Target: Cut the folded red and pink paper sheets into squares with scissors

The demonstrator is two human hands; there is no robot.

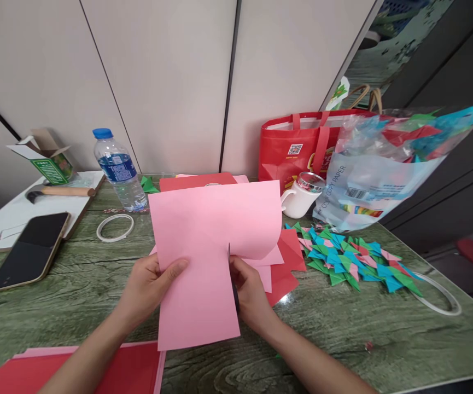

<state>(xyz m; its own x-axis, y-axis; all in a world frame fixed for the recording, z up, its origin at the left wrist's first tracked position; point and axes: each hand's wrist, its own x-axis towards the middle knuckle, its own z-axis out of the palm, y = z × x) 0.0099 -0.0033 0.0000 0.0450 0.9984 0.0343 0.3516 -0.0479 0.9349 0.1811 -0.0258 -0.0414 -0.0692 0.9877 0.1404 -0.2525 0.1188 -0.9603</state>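
Pink sheet (201, 312): half-slit, flap curling | left hand (151, 287) pinches it | right hand (251, 295) grips scissors (235, 298)

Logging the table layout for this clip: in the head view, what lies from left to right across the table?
phone → water bottle → pink sheet → pile of folded paper pieces. The scissors overlap the sheet, so left out.

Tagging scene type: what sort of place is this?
Probably a paper-craft table at home or in an office: left hand holds a pink sheet, right hand scissors, beside folded paper triangles and a copy-paper bag.
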